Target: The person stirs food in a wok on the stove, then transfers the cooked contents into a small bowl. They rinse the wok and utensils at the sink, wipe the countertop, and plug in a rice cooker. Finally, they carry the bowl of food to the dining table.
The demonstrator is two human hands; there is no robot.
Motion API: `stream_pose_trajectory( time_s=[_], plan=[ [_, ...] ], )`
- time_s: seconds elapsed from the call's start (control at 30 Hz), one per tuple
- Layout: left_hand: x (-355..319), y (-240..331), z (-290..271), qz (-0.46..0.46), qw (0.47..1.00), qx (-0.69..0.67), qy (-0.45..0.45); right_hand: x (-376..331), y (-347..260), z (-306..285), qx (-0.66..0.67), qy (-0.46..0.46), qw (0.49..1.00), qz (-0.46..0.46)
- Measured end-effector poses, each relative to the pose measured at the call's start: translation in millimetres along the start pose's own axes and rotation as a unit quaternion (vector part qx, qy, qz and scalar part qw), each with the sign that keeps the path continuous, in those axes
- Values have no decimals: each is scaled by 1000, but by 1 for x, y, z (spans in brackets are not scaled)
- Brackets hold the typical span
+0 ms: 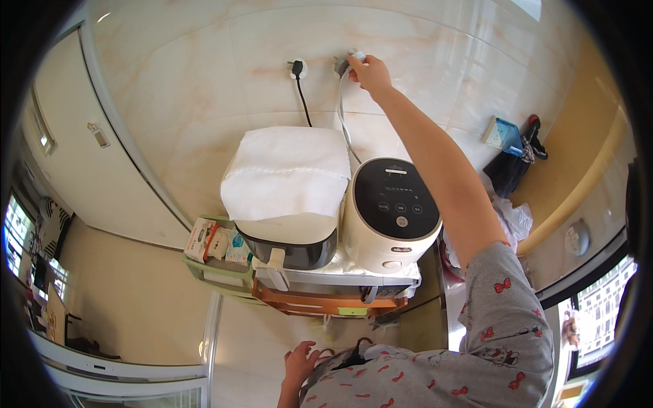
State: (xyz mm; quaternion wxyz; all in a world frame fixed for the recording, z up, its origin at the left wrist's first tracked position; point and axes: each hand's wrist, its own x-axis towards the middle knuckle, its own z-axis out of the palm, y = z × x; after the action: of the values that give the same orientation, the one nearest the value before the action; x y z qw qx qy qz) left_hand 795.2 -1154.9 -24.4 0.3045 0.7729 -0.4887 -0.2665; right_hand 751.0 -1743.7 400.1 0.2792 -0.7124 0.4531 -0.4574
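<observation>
Technician: State the position of the right hand.

Operator: The right hand (pixel 371 75) is raised to the tiled wall (pixel 422 75). Its thumb and fingers are bent inward and closed on the grey plug (pixel 341 66); the inner contact is hidden.

Technician: Locate the plug.

Operator: It is above the rear edge of the stand (pixel 316 278), right of the black plug (pixel 297 68). A pale cable (pixel 345 127) runs down from it behind the cooker (pixel 391 211).

Technician: State the left hand.

Operator: The left hand (pixel 299 365) is low, in front of the stand's front edge. Its fingers are loosely curled, half open, with nothing visible in them.

Technician: Identify the stand's load.

Operator: The cooker occupies the right end. The air fryer (pixel 286 238), topped by a white cloth (pixel 286 173), occupies the left, its handle (pixel 276 268) projecting past the front edge.
</observation>
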Motion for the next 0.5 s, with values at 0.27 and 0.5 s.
stream_pose_trajectory(
  time_s=[0.27, 0.5],
  plan=[
    [19, 5, -23, 2, 998, -1, -63, -16, -18, 17, -65, 120, 982, -128],
    [13, -1, -23, 2, 998, -16, -64, -26, -1, 22, -140, 133, 974, -121]
  ],
)
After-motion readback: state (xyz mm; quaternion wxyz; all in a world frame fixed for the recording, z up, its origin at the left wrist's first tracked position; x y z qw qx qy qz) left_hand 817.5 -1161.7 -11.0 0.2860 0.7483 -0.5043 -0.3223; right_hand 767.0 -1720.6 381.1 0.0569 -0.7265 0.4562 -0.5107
